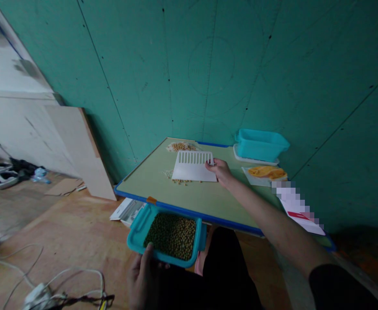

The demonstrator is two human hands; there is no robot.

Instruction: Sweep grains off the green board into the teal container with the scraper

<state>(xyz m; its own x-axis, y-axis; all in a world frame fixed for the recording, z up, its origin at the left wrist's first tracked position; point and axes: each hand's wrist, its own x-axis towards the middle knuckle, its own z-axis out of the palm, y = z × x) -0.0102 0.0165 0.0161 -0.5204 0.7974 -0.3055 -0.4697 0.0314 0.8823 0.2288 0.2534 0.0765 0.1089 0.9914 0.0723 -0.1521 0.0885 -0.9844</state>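
Observation:
My right hand [221, 171] grips the right edge of a white slotted scraper [192, 170], which has a row of long slots along its far side. Tan beans [182, 147] lie in a heap beyond the scraper, and a few more show at its near edge beside some small white grains [168, 174]. My left hand [144, 271] holds the near rim of a turquoise tub [140, 230], its thumb over the edge. Inside the tub are small green beans [159, 230] on the left and larger tan-green ones on the right. The tub sits below the table's front edge.
The table [137, 186] has blue edging and stands against a green wall. At its back right is a turquoise bin [262, 144] on a white lid, near a yellow cloth [268, 173] and a paper sheet [300, 211]. Cables [75, 271] lie on the floor at left.

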